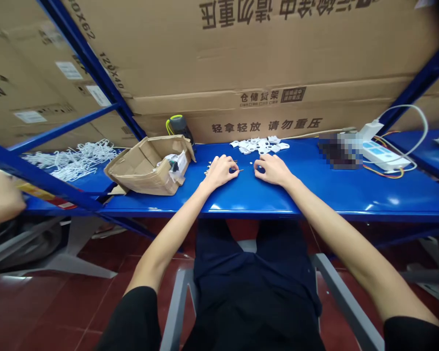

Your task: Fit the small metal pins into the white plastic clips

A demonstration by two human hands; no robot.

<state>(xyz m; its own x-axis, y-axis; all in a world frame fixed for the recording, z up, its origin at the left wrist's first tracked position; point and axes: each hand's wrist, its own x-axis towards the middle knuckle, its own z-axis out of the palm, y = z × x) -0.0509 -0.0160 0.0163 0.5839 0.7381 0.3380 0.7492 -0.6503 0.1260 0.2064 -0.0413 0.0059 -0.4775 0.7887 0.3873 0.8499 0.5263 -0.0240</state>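
My left hand (222, 170) is over the blue tabletop with thumb and forefinger pinched on a thin, pin-like metal piece (241, 170), whose tip points right. Beside its outer edge lie several small metallic bits (207, 168), partly hidden by the hand. My right hand (273, 169) is a short way to the right, fingers curled in towards the thumb; whether anything is between them is too small to tell. A tiny white piece (250, 163) lies between both hands. Just beyond them is a loose pile of flat white pieces with holes (258, 145).
An open cardboard box (142, 183) and a dark cylinder with a yellow-green loop (182, 127) stand left. White wire-like pieces (76, 158) lie farther left, near another person's blurred hand (3, 197). A white power strip (382, 155) with cables is right. Cardboard (278, 63) backs the blue table (351, 190).
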